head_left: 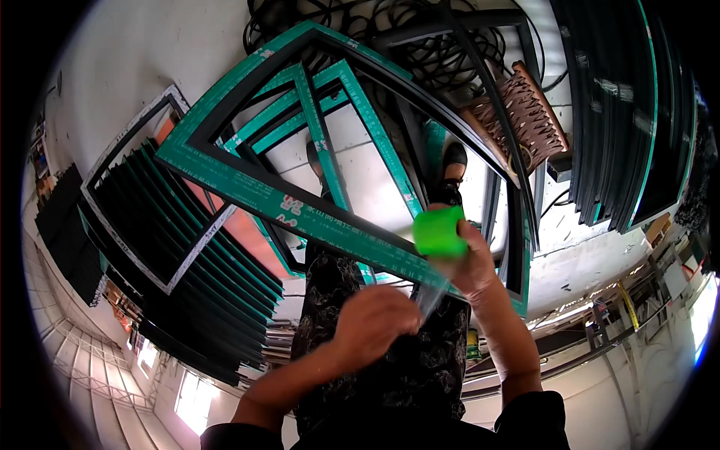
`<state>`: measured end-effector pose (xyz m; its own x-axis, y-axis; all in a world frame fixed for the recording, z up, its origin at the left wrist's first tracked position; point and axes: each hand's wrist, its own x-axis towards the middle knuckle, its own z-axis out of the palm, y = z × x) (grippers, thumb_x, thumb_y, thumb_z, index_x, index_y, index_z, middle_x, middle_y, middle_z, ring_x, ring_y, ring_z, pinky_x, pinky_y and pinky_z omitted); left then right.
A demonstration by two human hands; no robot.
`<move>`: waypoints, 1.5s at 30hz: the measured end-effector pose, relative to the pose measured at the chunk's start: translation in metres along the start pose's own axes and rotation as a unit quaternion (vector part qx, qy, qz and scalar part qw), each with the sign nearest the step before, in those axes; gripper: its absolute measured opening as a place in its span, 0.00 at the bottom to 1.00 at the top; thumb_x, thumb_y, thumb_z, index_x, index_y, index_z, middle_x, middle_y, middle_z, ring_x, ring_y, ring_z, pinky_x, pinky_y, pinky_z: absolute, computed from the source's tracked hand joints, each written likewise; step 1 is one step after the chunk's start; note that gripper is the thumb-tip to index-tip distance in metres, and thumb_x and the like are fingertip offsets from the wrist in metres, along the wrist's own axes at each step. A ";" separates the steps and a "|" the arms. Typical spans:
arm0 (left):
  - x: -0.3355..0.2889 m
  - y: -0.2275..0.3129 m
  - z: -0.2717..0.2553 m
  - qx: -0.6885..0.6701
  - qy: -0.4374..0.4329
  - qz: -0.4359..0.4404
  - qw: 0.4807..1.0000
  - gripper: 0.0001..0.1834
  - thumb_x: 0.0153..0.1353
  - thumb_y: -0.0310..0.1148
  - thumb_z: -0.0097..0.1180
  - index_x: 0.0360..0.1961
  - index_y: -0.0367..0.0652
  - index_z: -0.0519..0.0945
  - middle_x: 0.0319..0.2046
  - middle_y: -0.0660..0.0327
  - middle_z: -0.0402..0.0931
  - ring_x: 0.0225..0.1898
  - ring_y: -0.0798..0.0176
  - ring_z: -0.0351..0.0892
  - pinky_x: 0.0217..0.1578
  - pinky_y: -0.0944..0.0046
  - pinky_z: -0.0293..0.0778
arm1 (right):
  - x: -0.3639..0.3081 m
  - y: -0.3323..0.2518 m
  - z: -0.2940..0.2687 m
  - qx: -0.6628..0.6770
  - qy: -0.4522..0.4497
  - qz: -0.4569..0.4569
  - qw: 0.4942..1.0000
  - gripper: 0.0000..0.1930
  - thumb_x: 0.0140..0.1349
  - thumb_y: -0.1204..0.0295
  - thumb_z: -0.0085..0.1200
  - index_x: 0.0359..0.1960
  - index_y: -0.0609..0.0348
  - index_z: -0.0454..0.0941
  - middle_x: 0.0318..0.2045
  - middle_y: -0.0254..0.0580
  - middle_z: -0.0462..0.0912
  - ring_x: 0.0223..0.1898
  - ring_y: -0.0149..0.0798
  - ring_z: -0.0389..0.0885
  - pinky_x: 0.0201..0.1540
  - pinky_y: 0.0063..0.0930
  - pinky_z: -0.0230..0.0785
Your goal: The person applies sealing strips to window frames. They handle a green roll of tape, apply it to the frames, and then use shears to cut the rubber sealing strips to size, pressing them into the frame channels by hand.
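In my right hand [475, 264] is a bright green roll of tape [439, 232], gripped from its right side and a little blurred. A thin see-through strip [430, 297] runs from the roll down toward my left hand [375, 324], whose fingers are pinched on its end. Both hands are just on my side of a large rectangular frame [259, 201] with green printed film over black profile. The roll covers part of that frame's near bar, close to its right corner. I cannot tell whether the strip touches the bar.
Smaller green frames [346, 82] lie inside and under the large one. Many black and green frames [202, 247] are stacked at left, with more black ones [611, 112] at right. A brown woven seat [523, 120] and coiled black strips [289, 26] are beyond. My feet [454, 159] are on the floor.
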<state>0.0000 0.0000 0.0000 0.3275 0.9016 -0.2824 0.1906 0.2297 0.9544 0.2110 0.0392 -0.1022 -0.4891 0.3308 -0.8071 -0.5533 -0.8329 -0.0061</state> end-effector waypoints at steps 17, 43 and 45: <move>-0.030 -0.179 0.101 -0.696 0.297 -0.394 0.522 0.17 0.68 0.47 0.50 0.45 0.44 0.76 0.42 0.63 0.78 0.46 0.62 0.78 0.48 0.55 0.78 | 0.144 0.062 -0.008 -0.772 0.132 0.108 0.613 0.34 0.52 0.45 0.55 0.49 0.63 0.71 0.42 0.59 0.82 0.46 0.53 0.82 0.44 0.47 0.75; -0.058 -0.192 0.107 -0.547 0.410 -0.414 0.601 0.18 0.72 0.39 0.46 0.59 0.45 0.68 0.54 0.60 0.72 0.56 0.61 0.72 0.57 0.60 0.71 | 0.004 0.085 0.024 -0.823 0.095 -0.268 0.493 0.43 0.42 0.71 0.69 0.64 0.63 0.64 0.55 0.52 0.73 0.52 0.55 0.73 0.56 0.45 0.66; -0.104 -0.192 0.105 -0.610 0.421 -0.365 0.563 0.20 0.67 0.37 0.55 0.57 0.44 0.69 0.52 0.57 0.71 0.55 0.57 0.72 0.58 0.57 0.70 | 0.003 0.084 0.022 -0.828 0.089 -0.276 0.481 0.42 0.42 0.71 0.69 0.63 0.64 0.65 0.55 0.52 0.73 0.51 0.55 0.73 0.56 0.44 0.66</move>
<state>0.0267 -0.1766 -0.1641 -0.0786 0.1389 -0.9872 -0.9565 0.2686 0.1140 0.1478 -0.0203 -0.0916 -0.4294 0.7835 -0.4492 0.8003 0.0995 -0.5913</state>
